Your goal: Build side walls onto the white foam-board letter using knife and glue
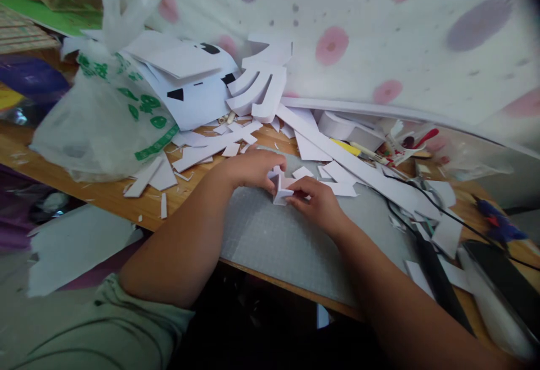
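My left hand [251, 168] and my right hand [319, 202] meet over a grey cutting mat [274, 240] on a wooden table. Both pinch a small folded piece of white card [280, 187] that stands on the mat between them. The left fingers curl over its top and left side. The right fingers press its lower right edge. Loose white card scraps [337, 181] lie just behind the hands.
A white plastic bag with green print [105, 117] sits at the left. Stacked white card cut-outs [257, 86] and long strips [363, 170] lie behind. Pens and scissors [400, 148] are at the right, with a black cable [422, 212], a blue tool [498, 221] and dotted cloth [379, 38] behind.
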### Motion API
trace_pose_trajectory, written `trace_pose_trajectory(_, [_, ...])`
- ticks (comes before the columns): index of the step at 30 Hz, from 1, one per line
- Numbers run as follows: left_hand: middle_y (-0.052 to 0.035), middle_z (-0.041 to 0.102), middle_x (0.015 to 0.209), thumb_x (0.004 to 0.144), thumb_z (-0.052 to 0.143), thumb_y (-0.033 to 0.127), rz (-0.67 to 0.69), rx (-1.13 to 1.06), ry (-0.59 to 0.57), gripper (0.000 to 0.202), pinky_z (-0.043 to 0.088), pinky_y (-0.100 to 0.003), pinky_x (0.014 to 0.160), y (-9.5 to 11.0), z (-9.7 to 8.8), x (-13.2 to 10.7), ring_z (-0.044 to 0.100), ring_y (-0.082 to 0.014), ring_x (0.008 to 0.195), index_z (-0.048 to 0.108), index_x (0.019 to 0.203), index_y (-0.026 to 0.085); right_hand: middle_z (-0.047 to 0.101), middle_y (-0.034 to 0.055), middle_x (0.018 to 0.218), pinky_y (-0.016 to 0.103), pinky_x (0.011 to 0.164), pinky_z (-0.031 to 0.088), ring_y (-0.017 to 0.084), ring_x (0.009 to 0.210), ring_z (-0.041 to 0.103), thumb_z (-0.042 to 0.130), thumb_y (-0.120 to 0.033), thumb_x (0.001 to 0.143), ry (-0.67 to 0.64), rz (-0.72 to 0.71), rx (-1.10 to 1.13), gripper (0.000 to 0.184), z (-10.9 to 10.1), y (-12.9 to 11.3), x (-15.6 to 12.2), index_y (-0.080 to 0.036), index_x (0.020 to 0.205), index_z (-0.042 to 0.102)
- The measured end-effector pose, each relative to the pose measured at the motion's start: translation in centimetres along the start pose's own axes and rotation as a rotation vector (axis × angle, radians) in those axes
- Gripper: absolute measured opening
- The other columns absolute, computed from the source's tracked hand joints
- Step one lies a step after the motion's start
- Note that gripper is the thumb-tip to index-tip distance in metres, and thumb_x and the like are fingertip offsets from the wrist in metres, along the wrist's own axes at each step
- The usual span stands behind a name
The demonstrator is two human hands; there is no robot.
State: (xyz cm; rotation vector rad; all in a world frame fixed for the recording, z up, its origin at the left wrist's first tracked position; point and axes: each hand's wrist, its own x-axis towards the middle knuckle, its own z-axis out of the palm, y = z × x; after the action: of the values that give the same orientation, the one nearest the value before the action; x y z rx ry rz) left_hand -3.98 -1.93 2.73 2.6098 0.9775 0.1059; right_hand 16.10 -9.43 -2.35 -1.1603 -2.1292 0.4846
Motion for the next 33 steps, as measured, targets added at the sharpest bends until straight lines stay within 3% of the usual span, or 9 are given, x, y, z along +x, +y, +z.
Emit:
trace_pose_trajectory(9, [-0.0010,0.067,0.101,0.070,0.067,0.031,0.000,0.019,-0.004,0.032,0.029,-0.042,0.098,0.4,-0.2,-0.1,0.058,-0.0230,0.100,0.059,0.101,0.024,0.062,0.0034,0.072,0.027,0.062,0.040,0.016,0.066,0.054,0.065,-0.014,0.078,-0.018,0.012,-0.153,0.004,0.8,-0.4,0.4,-0.017,0.076,0.067])
trace_pose_trajectory(17, [0.0017,0.067,0.095,0.070,0.066,0.029,-0.035,0.014,-0.018,0.032,0.008,-0.054,0.110,0.6,0.0,-0.2,0.059,-0.0202,0.094,0.057,0.101,0.025,0.064,0.0050,0.075,0.028,0.065,0.042,0.018,0.071,0.057,0.063,-0.016,0.079,0.010,-0.013,-0.229,0.004,1.0,-0.9,0.1,-0.017,0.076,0.066])
trace_pose_trajectory(22, [0.0006,0.068,0.092,0.069,0.068,0.029,-0.031,0.018,-0.018,0.033,0.010,-0.055,0.109,0.8,-0.1,-0.2,0.059,-0.0206,0.090,0.057,0.099,0.024,0.064,0.0047,0.074,0.028,0.065,0.042,0.018,0.070,0.057,0.063,-0.017,0.079,0.028,-0.029,-0.249,0.004,1.1,-0.7,0.0,-0.018,0.077,0.066])
trace_pose_trajectory(28, [0.0003,0.068,0.098,0.069,0.069,0.034,-0.024,0.022,-0.030,0.036,0.019,-0.050,0.106,0.5,0.0,0.0,0.059,-0.0225,0.096,0.057,0.101,0.026,0.063,0.0039,0.070,0.027,0.062,0.040,0.017,0.066,0.055,0.064,-0.018,0.079,0.019,-0.021,-0.251,0.005,1.0,-0.8,0.0,-0.018,0.075,0.066])
trace_pose_trajectory(33, [0.0010,0.068,0.096,0.068,0.070,0.033,-0.049,0.028,-0.031,0.037,0.016,-0.051,0.106,0.8,-0.1,0.0,0.058,-0.0232,0.096,0.057,0.102,0.026,0.064,0.0049,0.071,0.028,0.063,0.040,0.018,0.066,0.056,0.065,-0.018,0.079,0.017,-0.008,-0.234,0.003,1.1,-0.8,-0.1,-0.016,0.076,0.067])
